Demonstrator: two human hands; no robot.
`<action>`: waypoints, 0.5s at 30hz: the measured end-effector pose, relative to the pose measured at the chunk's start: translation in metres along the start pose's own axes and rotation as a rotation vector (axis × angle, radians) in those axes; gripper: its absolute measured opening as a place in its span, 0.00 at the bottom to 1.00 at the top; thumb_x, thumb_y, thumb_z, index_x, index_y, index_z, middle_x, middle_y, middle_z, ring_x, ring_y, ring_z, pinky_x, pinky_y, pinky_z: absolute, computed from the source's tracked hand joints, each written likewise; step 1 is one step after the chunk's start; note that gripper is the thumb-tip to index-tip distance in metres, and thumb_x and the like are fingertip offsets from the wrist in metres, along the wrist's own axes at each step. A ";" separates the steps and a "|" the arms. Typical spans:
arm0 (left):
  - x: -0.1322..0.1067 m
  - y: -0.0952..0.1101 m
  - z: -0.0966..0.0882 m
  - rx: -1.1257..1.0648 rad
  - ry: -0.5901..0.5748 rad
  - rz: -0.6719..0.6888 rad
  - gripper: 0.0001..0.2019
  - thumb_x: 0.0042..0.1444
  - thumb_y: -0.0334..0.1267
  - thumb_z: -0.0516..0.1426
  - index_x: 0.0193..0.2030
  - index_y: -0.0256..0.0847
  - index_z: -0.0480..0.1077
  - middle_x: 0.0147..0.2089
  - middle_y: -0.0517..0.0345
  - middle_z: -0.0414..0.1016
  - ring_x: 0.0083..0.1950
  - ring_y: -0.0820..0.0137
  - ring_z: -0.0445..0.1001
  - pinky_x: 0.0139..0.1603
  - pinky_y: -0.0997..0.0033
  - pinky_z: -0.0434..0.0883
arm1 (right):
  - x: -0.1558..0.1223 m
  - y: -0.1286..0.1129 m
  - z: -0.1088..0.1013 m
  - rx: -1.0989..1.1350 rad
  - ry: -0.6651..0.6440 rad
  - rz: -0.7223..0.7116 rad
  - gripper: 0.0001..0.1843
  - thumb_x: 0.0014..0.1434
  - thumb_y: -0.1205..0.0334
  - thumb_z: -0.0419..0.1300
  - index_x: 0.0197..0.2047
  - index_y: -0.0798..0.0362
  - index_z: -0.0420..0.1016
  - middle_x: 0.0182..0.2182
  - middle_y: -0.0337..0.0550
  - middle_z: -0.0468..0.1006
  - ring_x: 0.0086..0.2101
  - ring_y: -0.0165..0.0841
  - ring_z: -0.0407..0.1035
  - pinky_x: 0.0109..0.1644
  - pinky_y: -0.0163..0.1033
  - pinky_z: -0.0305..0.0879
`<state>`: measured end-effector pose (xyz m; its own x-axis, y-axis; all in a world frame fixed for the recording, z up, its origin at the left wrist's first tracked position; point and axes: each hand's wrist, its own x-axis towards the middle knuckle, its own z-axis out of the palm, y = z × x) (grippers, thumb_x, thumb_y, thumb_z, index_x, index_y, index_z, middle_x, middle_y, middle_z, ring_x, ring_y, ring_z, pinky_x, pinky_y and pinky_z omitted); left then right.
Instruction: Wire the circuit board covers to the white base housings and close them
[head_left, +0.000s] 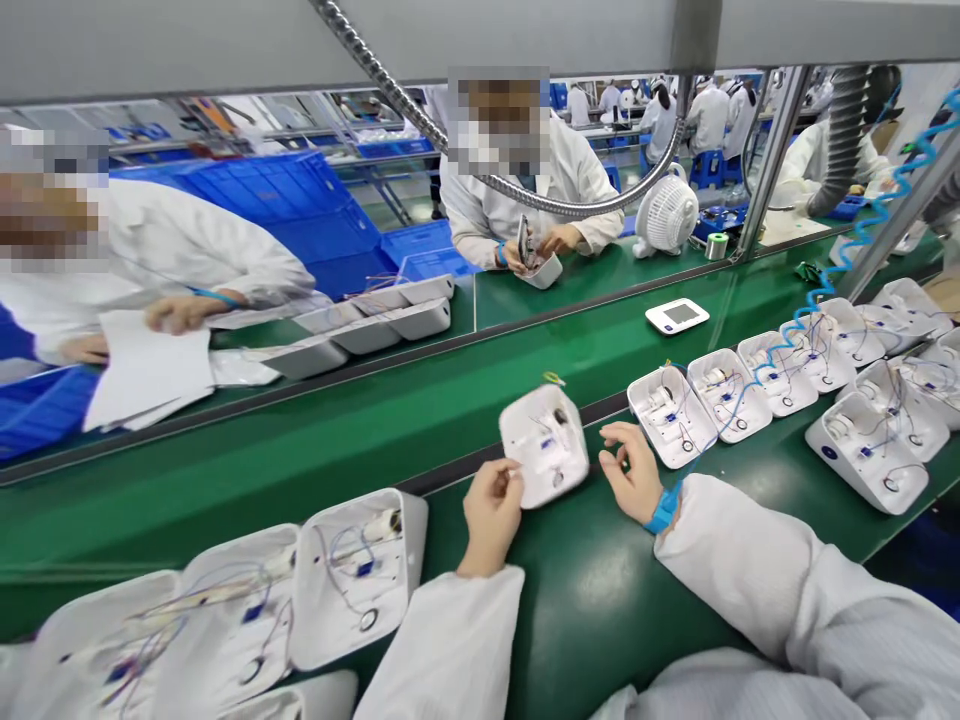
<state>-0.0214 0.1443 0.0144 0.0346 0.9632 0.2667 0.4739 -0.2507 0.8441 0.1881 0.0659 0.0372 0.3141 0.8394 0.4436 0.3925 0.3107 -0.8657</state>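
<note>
My left hand (491, 510) pinches the near left edge of a white plastic housing (536, 455), which is tilted with its inside facing me. Inside this housing are wires, a small blue part and a round part, slightly blurred. Just to its right is my right hand (634, 475), fingers curved and apart, with nothing between them. A blue wrist strap (663, 510) circles my right wrist. Close beyond that hand, another open housing (667, 430) with similar wiring stands at the end of a row.
More wired housings (360, 590) crowd the lower left, and others (874, 460) fill the right. A white device with a screen (677, 316) lies on the green belt (300, 440). A blue coiled hose (862, 235) hangs at right. Across from me, a co-worker's hands (536, 250) hold a similar housing.
</note>
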 end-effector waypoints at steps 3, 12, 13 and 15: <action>-0.035 0.004 -0.007 -0.141 -0.184 0.016 0.22 0.54 0.49 0.57 0.54 0.41 0.67 0.38 0.57 0.74 0.28 0.70 0.73 0.27 0.70 0.71 | 0.001 -0.018 -0.020 -0.050 0.109 -0.174 0.14 0.65 0.63 0.51 0.52 0.48 0.71 0.50 0.52 0.74 0.48 0.41 0.70 0.48 0.48 0.71; -0.065 0.020 0.005 -0.026 -0.339 0.058 0.13 0.63 0.43 0.54 0.45 0.45 0.80 0.48 0.53 0.80 0.57 0.60 0.75 0.61 0.52 0.71 | 0.123 -0.010 -0.089 -0.641 -0.322 -0.319 0.09 0.60 0.60 0.63 0.43 0.52 0.83 0.54 0.51 0.75 0.55 0.44 0.68 0.61 0.52 0.63; -0.065 0.022 0.009 -0.008 -0.330 0.074 0.13 0.63 0.42 0.54 0.45 0.45 0.80 0.48 0.53 0.81 0.55 0.60 0.75 0.60 0.52 0.72 | 0.145 -0.001 -0.090 -0.707 -0.391 -0.260 0.06 0.57 0.61 0.67 0.37 0.51 0.84 0.51 0.50 0.78 0.54 0.43 0.69 0.61 0.49 0.63; -0.064 0.026 0.014 0.011 -0.303 0.094 0.13 0.63 0.42 0.54 0.44 0.45 0.80 0.47 0.52 0.80 0.52 0.60 0.76 0.56 0.53 0.73 | 0.181 0.017 -0.086 -0.745 -0.379 -0.207 0.07 0.55 0.62 0.70 0.28 0.54 0.83 0.40 0.49 0.82 0.49 0.40 0.72 0.56 0.43 0.66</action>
<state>0.0009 0.0769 0.0129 0.3386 0.9213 0.1910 0.4656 -0.3404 0.8169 0.3259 0.1850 0.1228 -0.0840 0.9316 0.3537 0.9166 0.2115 -0.3393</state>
